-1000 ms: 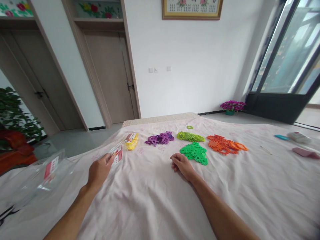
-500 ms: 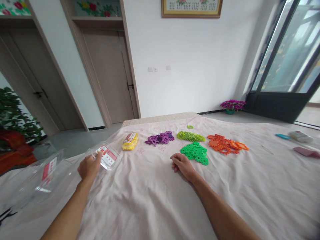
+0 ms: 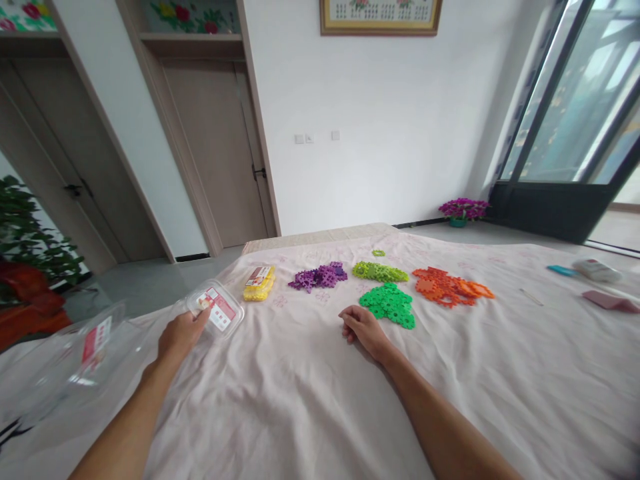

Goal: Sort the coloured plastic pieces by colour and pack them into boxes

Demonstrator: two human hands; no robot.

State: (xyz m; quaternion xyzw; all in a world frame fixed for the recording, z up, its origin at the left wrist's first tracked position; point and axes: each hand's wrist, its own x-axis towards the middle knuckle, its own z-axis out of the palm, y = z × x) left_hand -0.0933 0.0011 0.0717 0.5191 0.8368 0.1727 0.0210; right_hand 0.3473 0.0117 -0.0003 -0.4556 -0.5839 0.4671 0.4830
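Note:
My left hand (image 3: 181, 339) grips a clear plastic container (image 3: 231, 310) by its near left edge, thumb on the red and white label. The container looks tilted, its labelled side up. My right hand (image 3: 361, 328) rests on the cloth with fingers curled in, and nothing shows in it. Just beyond it lies a pile of green snowflake-shaped plastic pieces (image 3: 387, 305). Similar pieces form a purple pile (image 3: 319, 275), a lime pile (image 3: 381, 271) and an orange pile (image 3: 447, 287). Left of the purple pile sits a labelled clear container of yellow pieces (image 3: 259, 291).
More clear containers (image 3: 97, 350) with a red label lie at the left, by a black item (image 3: 14, 432). One lime piece (image 3: 379, 253) lies apart at the back. A blue item (image 3: 562, 271), a white packet (image 3: 596, 270) and a pink item (image 3: 607, 301) lie far right on the cloth (image 3: 280, 413).
My left hand and the clear container have shifted slightly, the container turning a little in its grip. My right hand stays in place. The whole view has moved slightly.

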